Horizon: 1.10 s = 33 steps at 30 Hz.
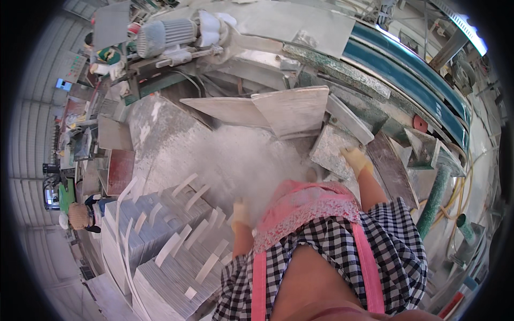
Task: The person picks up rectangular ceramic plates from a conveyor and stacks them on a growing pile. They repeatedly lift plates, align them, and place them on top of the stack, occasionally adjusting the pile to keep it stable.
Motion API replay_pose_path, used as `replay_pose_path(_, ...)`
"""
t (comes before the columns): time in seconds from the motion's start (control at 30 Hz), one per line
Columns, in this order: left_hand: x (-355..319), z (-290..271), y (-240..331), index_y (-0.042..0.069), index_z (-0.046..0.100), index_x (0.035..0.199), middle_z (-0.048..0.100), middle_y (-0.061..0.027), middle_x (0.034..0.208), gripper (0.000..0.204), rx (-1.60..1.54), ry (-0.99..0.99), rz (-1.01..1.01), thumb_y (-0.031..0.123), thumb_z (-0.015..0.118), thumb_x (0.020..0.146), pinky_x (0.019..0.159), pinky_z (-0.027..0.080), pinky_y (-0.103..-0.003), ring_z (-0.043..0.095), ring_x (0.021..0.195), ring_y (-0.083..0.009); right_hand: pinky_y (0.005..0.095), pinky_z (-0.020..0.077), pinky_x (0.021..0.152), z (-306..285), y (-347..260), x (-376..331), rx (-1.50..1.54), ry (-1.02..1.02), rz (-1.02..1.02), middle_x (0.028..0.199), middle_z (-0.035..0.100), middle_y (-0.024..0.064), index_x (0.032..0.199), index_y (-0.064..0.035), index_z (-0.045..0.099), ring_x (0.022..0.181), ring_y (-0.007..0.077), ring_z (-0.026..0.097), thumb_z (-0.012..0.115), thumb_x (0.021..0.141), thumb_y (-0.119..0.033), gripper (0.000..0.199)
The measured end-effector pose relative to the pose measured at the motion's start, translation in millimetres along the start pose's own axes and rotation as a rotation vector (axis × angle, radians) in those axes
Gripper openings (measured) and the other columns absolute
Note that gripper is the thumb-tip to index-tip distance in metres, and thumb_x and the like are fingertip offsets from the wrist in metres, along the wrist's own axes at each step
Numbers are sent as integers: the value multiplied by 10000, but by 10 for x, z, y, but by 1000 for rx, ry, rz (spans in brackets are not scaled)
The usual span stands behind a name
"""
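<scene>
My left hand, in a pale glove, reaches into a grey dust haze beside the stacked grey slabs. Its fingertips are blurred by the dust, so I cannot tell whether it holds anything. On the right, my gloved right hand is at the edge of a pale, dusty slab, fingers outstretched and nothing visible gripped. White strips lie between and over the stacked slabs. Two large boards lean together beyond the dust. A pink apron hides what lies nearest my body.
A dusty motor stands at the far left. Blue-green machine rails run along the far right. A green pipe and yellow hoses are at my right. Another person in a woven hat is at the far left.
</scene>
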<state>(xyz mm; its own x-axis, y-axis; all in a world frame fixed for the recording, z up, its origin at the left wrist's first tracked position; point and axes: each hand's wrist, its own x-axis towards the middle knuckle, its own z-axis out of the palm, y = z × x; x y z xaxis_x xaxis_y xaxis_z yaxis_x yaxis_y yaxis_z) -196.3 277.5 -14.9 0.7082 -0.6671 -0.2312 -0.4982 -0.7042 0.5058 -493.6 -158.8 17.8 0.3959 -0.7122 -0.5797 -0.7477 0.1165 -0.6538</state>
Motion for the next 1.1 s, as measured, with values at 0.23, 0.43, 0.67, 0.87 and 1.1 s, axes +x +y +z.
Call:
replay_pose_path(0.23, 1592, -324, 1668, 16, 662, 1193, 716, -81, 1080, 369, -584, -4, -62, 315, 529, 1022, 922, 475, -316, 631, 1032, -174, 416, 495, 796, -420, -63, -281, -70, 151, 140, 924, 727, 154, 1073, -117, 729, 907, 313, 706, 482, 909, -561, 535)
replay_pose_path(0.43, 2568, -339, 2938, 44, 643, 1232, 698, -64, 1143, 335, -854, -345, 98, 278, 510, 1033, 976, 451, -316, 600, 1093, -162, 403, 498, 787, -525, 880, -1156, -28, 228, 534, 860, 717, 154, 1082, -149, 748, 863, 303, 710, 448, 904, -542, 526)
replay_pose_path(0.67, 2946, -447, 3387, -4, 651, 1202, 737, -81, 1052, 322, -915, -548, 461, 226, 495, 1039, 978, 458, -311, 644, 1059, -162, 382, 513, 794, -356, 560, -1256, 18, 312, 496, 883, 720, 142, 1089, -98, 724, 856, 284, 706, 486, 908, -418, 438)
replay_pose_path(0.87, 3249, -1914, 2638, -3, 680, 1127, 746, -153, 942, 227, -684, 92, 648, 148, 595, 981, 771, 548, -333, 724, 869, -239, 365, 525, 800, -179, -573, -212, 82, 323, 35, 902, 722, 132, 1094, -54, 703, 850, 267, 703, 518, 912, -311, 366)
replay_pose_path(1.1, 3390, -3609, 1921, -22, 672, 1085, 709, -166, 1006, 191, -226, 955, 734, 60, 603, 927, 857, 505, -385, 675, 932, -311, 344, 540, 807, -251, -1438, 602, 166, 376, -600, 925, 725, 119, 1101, -3, 679, 843, 248, 699, 556, 916, -187, 288)
